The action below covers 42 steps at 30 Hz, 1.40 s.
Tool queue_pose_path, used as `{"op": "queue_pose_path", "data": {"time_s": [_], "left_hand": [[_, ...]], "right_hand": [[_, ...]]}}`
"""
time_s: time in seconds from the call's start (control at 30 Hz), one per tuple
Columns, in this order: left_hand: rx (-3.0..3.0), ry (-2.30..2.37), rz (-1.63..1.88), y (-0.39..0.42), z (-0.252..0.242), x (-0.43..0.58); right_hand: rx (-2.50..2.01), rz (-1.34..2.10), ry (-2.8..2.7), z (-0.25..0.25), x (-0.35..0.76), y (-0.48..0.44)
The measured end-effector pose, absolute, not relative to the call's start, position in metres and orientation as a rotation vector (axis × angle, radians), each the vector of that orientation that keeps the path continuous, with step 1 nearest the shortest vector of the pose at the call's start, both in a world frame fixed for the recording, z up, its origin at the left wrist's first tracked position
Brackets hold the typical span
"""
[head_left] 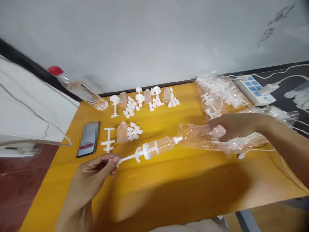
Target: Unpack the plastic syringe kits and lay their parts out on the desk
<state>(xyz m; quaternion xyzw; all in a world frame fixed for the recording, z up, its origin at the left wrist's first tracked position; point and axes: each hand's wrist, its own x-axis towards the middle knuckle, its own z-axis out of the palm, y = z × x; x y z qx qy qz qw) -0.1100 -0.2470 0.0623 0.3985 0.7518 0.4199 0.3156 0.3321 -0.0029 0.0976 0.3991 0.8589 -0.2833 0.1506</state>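
My left hand [98, 170] pinches the plunger end of a large clear plastic syringe [160, 146] with a white collar and white nozzle. The syringe points right, tilted slightly upward, its nozzle at the left end of a clear plastic bag [195, 137]. My right hand [238, 127] is closed on that bag, its fingertips partly hidden by the crinkled film. Just beyond my left hand lie a white plunger [109, 138], a clear barrel [122, 132] and a cluster of small white nozzle tips [134, 132].
Behind stand more clear barrels [147, 96] with white plungers [115, 104] and tips. A phone [88, 141] and a red-capped water bottle [84, 93] are at left. A bag of white parts [222, 93], a power strip [256, 91] and a cable plug [240, 156] are at right.
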Motion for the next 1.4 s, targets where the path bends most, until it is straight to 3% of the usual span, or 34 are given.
{"op": "queue_pose_path", "data": {"time_s": [0.17, 0.37, 0.57, 0.67, 1.0, 1.23, 1.4], "left_hand": [[1.011, 1.94, 1.229, -0.261, 0.072, -0.107], [1.092, 1.696, 1.262, -0.249, 0.073, -0.076], [1.37, 1.543, 1.229, -0.228, 0.072, -0.046], [1.21, 1.484, 1.165, -0.221, 0.065, -0.037], [0.44, 1.25, 0.967, -0.207, 0.022, -0.036], [1.059, 1.384, 1.194, -0.216, 0.03, -0.044], [0.669, 1.394, 1.12, -0.208, 0.025, -0.028]], "right_hand": [[1.367, -0.464, 2.962, 0.098, 0.31, -0.051], [1.601, -1.171, 3.074, 0.093, 0.223, -0.134], [1.98, -1.616, 2.458, 0.061, 0.187, -0.127], [1.999, -1.662, 2.405, 0.053, 0.187, -0.121], [1.783, -1.339, 3.138, 0.032, 0.185, -0.121], [2.04, -1.984, 2.459, 0.028, 0.18, -0.135], [2.072, -1.821, 2.771, 0.024, 0.178, -0.138]]}}
